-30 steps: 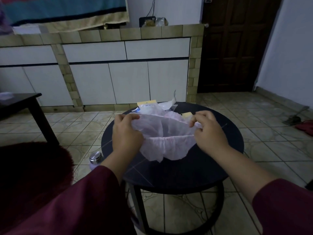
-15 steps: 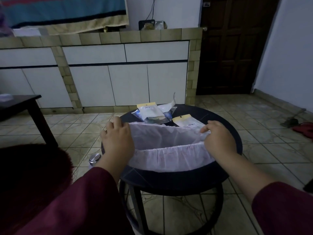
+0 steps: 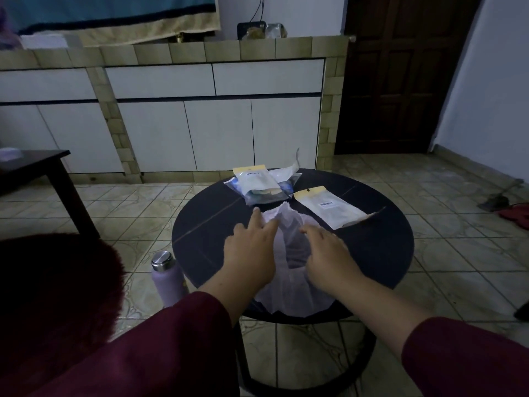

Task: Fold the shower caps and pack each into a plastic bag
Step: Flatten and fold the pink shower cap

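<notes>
A thin white shower cap (image 3: 290, 293) lies bunched into a narrow strip on the round black table (image 3: 383, 253), its near end at the table's front edge. My left hand (image 3: 250, 253) rests on the cap's left side with fingers stretched forward. My right hand (image 3: 329, 255) lies on its right side, fingers pointing toward the left hand. A crumpled fold of the cap sticks up between the fingertips. A flat plastic bag with a yellow header (image 3: 329, 206) lies just beyond my right hand. A small pile of similar bags (image 3: 256, 186) sits at the table's far edge.
A lilac bottle with a steel lid (image 3: 167, 277) stands on the tiled floor left of the table. A dark side table (image 3: 34, 164) is at far left, and a dark red furry thing (image 3: 57, 282) fills the lower left. White cabinets and a dark door stand behind.
The cap was held stretched wide between both hands; my hands have since come together toward the middle, gathering its sides inward into a narrow strip on the table.
</notes>
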